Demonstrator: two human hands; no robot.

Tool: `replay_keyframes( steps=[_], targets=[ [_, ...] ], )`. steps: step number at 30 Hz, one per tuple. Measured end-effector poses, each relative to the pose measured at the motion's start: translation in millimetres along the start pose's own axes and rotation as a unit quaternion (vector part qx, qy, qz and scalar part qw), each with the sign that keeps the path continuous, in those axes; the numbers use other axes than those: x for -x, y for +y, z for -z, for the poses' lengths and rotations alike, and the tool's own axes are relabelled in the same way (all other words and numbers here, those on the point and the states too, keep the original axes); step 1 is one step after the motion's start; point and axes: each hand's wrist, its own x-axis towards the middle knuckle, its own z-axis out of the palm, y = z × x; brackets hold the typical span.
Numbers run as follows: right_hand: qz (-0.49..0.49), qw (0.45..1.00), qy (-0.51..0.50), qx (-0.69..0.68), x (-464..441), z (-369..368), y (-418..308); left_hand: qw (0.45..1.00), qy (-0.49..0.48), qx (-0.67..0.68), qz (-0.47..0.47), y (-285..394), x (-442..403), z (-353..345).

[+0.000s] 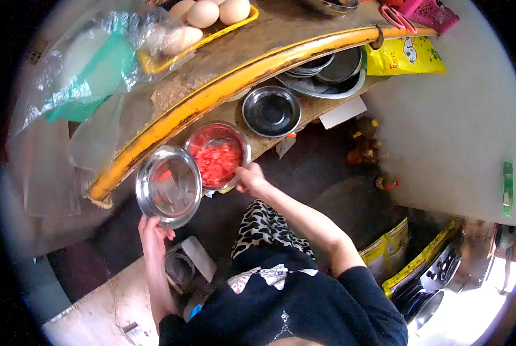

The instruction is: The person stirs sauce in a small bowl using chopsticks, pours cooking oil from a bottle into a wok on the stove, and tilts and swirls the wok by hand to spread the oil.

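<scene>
My left hand (154,233) is closed on the lower rim of a shiny metal bowl (177,216), which is tilted and shows a reddish patch inside. Right beside it, partly overlapped by its edge, is a second metal bowl (246,153) of chopped red pieces (216,163); whether these are meat or something else I cannot tell. My right hand (252,177) grips this second bowl at its lower right rim. Behind it, a dark, shallow metal bowl (271,111) rests on the lower shelf.
A yellow-edged counter (235,83) curves above the shelf. On it are eggs (202,14) in a yellow tray and clear plastic bags (90,63). Stacked metal dishes (338,72) sit under the edge. Bottles (364,147) stand at the right, and pans (428,308) at lower right.
</scene>
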Motion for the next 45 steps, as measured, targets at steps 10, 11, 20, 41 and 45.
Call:
replay_keyframes(
  steps=[10,11,20,41,45],
  targets=[
    [0.049,0.985,-0.141,-0.086,-22.8,-37.2,4.2,0.99,-0.126,0.013,0.06,-34.1,1.2,-89.0],
    [0.058,0.979,-0.175,-0.088,-5.1,-21.5,1.5,0.99,-0.129,0.011,0.064,-42.2,-3.7,-98.8],
    [-0.055,0.967,0.176,-0.175,120.0,179.7,178.0,0.98,-0.178,0.041,0.079,-98.1,-90.1,-210.4],
    [-0.082,0.404,0.646,-0.643,392.1,-4.6,512.7,0.64,-0.615,-0.432,0.156,-243.5,-2.3,-320.9],
    [-0.085,0.057,0.816,-0.569,461.4,-61.9,563.3,0.485,-0.703,-0.483,0.194,-280.6,107.3,-324.7]
  ],
)
